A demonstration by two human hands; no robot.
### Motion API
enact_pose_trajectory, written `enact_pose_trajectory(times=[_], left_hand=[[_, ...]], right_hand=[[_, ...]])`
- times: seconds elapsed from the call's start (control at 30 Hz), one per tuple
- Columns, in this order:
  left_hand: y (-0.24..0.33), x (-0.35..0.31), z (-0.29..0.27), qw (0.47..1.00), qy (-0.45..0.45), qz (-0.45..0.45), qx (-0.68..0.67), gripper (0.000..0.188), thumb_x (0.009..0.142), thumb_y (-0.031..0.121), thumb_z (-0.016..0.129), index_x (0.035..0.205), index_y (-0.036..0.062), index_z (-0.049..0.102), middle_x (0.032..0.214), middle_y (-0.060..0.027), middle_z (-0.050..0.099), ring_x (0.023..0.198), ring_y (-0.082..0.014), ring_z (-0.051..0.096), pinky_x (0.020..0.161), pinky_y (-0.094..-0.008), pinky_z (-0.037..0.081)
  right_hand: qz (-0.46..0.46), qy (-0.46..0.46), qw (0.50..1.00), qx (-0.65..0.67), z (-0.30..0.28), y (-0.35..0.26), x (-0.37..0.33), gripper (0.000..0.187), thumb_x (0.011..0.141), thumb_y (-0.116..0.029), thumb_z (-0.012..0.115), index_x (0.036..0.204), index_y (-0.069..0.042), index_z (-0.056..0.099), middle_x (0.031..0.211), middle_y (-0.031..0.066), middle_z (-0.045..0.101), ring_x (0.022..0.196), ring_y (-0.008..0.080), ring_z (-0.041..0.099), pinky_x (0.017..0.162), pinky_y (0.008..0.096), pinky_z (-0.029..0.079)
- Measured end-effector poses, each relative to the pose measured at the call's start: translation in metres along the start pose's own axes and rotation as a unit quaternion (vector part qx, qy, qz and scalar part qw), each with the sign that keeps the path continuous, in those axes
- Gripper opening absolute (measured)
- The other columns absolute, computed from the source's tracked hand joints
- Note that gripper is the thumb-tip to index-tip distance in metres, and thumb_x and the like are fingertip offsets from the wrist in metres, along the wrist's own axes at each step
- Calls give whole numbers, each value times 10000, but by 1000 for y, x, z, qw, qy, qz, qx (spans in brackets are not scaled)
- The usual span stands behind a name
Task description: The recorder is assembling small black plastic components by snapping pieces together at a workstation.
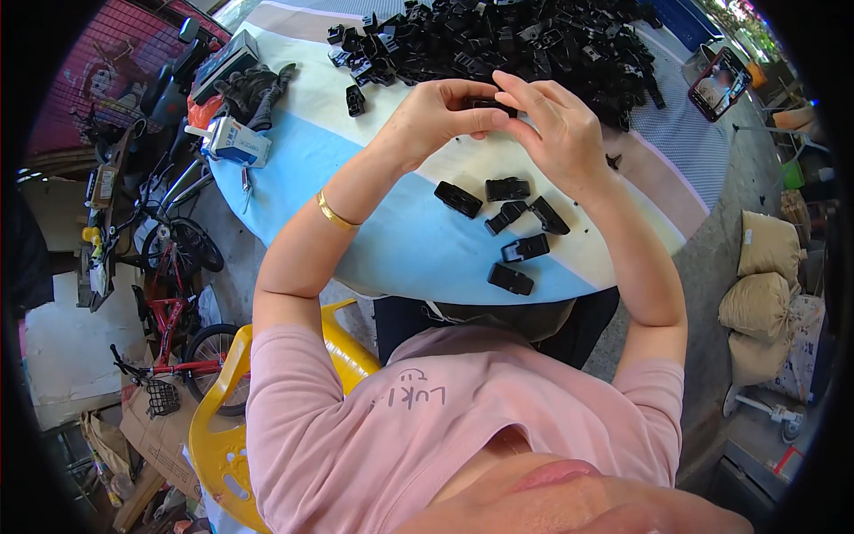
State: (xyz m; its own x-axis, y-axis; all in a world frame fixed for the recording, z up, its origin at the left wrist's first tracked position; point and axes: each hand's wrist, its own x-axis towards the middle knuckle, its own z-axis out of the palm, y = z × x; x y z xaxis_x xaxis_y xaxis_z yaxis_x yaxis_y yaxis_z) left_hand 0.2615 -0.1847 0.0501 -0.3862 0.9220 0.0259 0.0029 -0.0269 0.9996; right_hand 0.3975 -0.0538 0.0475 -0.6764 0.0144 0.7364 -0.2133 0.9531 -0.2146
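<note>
Both my hands meet over the table in front of the heap, fingers curled round a small black plastic part (487, 105), mostly hidden by them. My left hand (440, 114) pinches it from the left, with thumb and forefinger pointing right. On its other side, my right hand (560, 133) closes in with thumb and fingertips. Beyond the hands spreads a large heap of black plastic parts (534, 44). Nearer to me lie several separate blocky black parts, among them one (458, 199) at the left and one (511, 279) by the table edge. A single black piece (355, 101) lies left of the heap.
A striped cloth (391, 240) covers the rounded table. At its left stand a blue-and-white carton (236, 142), dark gloves (253, 93) and a box (224, 64). A phone (719, 84) stands at the right edge. Around are a yellow chair (222, 392), bicycles (173, 329) and sacks (756, 303).
</note>
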Motion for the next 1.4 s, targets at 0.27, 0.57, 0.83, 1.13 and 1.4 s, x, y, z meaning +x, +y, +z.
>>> enact_pose_trajectory(times=[0.27,0.57,0.83,1.13,1.4], left_hand=[[6,-9,4,992,-78,59,82,254,789,81,674,1027,-1,641,859,-58,659,722,-102,588,672,-222,479],[4,-25,29,879,-265,297,264,322,761,203,715,1063,105,658,1051,-83,603,1079,-271,474,929,-334,378],[-21,49,-37,743,161,368,535,270,749,60,659,1019,71,653,1001,-56,629,849,-213,593,746,-320,485],[-26,45,-29,871,203,198,400,240,781,-3,593,1008,49,651,944,-101,653,786,-247,633,734,-288,518],[-13,25,6,988,108,30,-108,200,833,-48,560,1024,-45,621,884,-98,650,760,-154,644,708,-252,558]], right_hand=[[251,-43,891,377,-16,40,3,312,839,-38,585,1151,-44,582,1054,65,631,859,106,592,750,216,471],[-5,-152,988,13,16,20,-3,270,780,-29,581,1047,-50,615,1005,92,621,914,245,558,812,314,476],[127,-118,980,102,15,27,-6,311,751,-50,677,1053,-34,606,895,52,624,745,136,581,684,251,476],[395,11,779,486,7,26,4,314,866,-67,589,1167,18,549,937,64,620,780,115,599,737,236,506],[364,12,759,539,11,11,3,292,900,-77,537,1169,35,543,955,86,628,780,140,625,734,271,536]])
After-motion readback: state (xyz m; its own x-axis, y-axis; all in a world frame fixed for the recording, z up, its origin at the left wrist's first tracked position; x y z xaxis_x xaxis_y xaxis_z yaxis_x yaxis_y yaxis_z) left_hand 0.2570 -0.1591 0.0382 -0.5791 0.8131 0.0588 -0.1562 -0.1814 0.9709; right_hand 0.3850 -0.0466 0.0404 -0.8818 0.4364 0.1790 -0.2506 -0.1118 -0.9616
